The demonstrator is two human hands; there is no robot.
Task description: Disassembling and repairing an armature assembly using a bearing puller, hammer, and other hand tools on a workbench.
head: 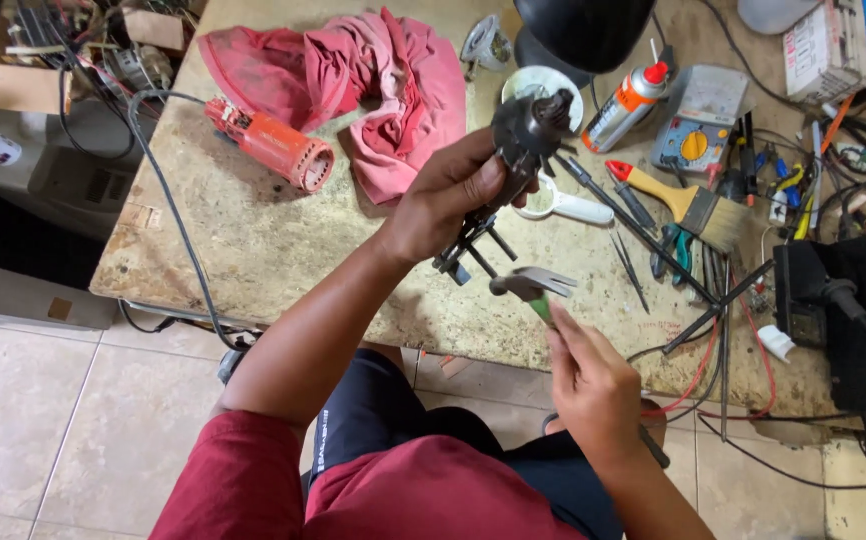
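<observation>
My left hand point(443, 200) grips a dark motor armature point(525, 135) with a shaft, raised over the worn workbench point(253, 240). Thin black rods stick out below the hand. Lower down, my right hand point(588, 385) holds a small grey tool with a green handle point(535, 288), its metal head just under the armature's lower end. A red power tool housing point(273, 145) with a black cable lies to the left on the bench, beside a crumpled pink cloth point(373, 80).
On the right of the bench lie a paintbrush point(688, 200), a spray can point(625, 105), a multimeter point(698, 125), pliers, screwdrivers and tangled wires. A black lamp head point(583, 30) hangs at the top. A black box point(853, 320) stands at right. Tiled floor lies below.
</observation>
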